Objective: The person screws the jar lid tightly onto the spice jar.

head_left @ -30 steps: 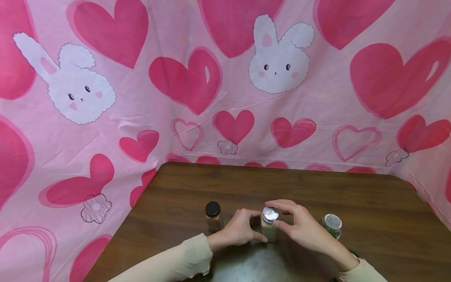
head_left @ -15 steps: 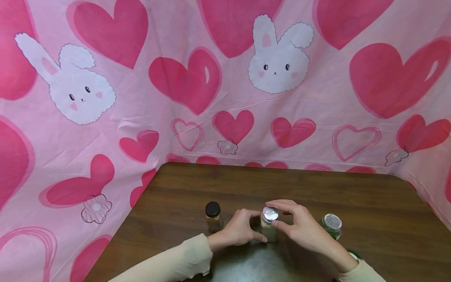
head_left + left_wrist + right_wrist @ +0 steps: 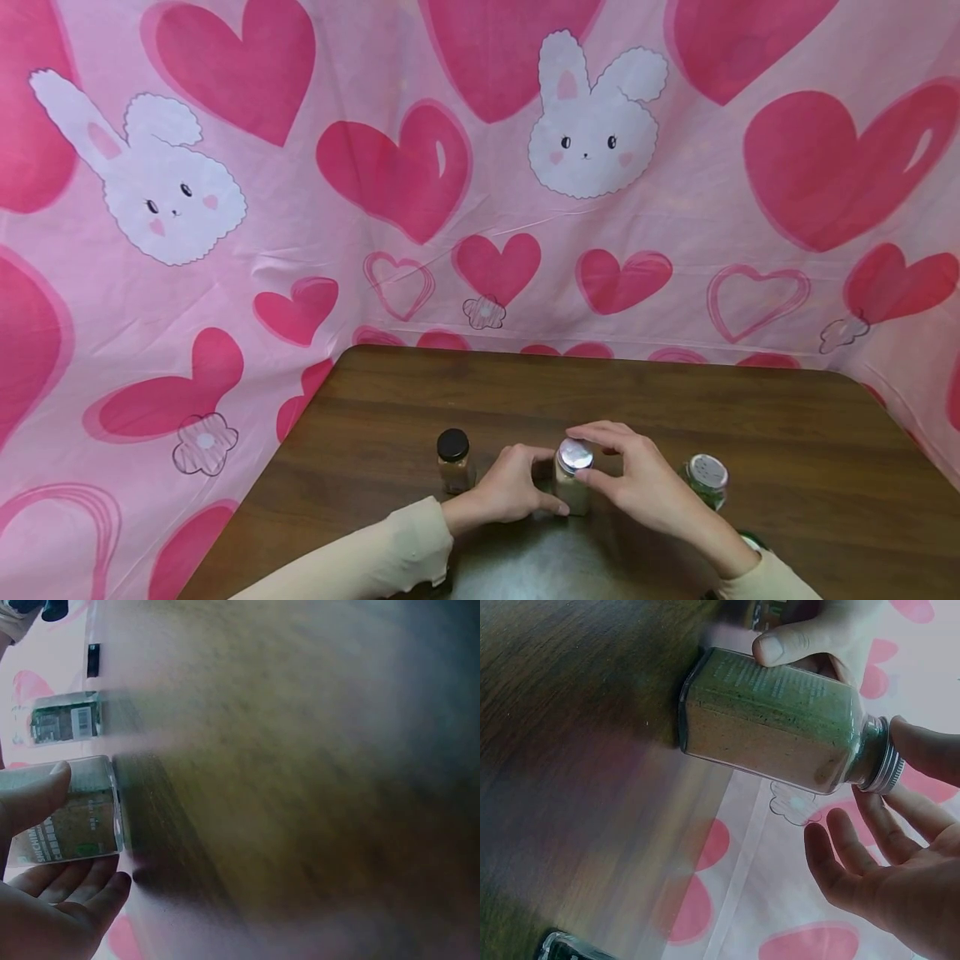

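A square glass spice jar (image 3: 573,498) with a pale brown powder and a silver metal lid (image 3: 576,456) stands upright on the table. My left hand (image 3: 504,488) grips its body from the left, the thumb across the front. At the top, my right hand (image 3: 647,490) pinches the lid between thumb and fingers. The right wrist view shows the same lid (image 3: 885,763) on the jar's neck, with the lower fingers spread beside it. In the left wrist view, printed lettering shows on the jar (image 3: 84,817).
Left of my left hand stands a black-capped spice jar (image 3: 454,463). A jar of green flakes with a perforated silver lid (image 3: 708,475) stands on the right. Another round thing (image 3: 753,542) is partly hidden by my right wrist. A pink heart-patterned cloth (image 3: 555,225) hangs behind the table (image 3: 675,404).
My right thumb and fingers have shifted slightly around the lid. My left hand and the jar's body have stayed in place.
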The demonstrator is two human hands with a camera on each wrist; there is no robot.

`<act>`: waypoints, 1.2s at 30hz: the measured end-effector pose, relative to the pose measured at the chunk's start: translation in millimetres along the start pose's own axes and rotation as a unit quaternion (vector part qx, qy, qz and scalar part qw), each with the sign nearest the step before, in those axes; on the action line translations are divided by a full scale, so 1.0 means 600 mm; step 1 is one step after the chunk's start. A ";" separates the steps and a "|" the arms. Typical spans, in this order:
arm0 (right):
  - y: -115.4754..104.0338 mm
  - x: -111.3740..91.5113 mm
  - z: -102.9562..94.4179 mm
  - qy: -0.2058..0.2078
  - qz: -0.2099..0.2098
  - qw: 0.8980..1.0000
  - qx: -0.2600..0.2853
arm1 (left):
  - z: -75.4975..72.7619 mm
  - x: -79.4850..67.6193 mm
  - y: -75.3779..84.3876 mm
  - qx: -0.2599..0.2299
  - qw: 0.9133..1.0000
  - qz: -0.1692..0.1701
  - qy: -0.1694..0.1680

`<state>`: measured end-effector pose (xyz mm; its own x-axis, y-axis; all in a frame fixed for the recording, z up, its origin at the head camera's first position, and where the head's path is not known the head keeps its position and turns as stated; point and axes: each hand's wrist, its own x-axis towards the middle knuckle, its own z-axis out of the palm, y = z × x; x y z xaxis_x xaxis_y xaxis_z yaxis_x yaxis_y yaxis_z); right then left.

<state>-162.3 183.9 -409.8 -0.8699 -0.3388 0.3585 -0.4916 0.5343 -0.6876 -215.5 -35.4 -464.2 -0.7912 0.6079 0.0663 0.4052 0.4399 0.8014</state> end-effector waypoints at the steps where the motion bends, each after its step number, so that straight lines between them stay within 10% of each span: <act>1: 0.000 0.000 0.000 0.001 0.000 1.000 -0.002 | 0.000 0.000 0.000 0.001 1.000 0.000 0.000; 36: -0.003 0.007 0.012 -0.003 0.032 0.999 -0.028 | 0.000 0.000 0.001 -0.012 1.000 0.008 -0.004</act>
<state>-164.9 175.8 -411.2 -0.8991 -0.3073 0.3117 -0.4373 0.5970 -0.6726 -215.5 -35.5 -463.8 -0.7802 0.6210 0.0748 0.4070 0.4131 0.8147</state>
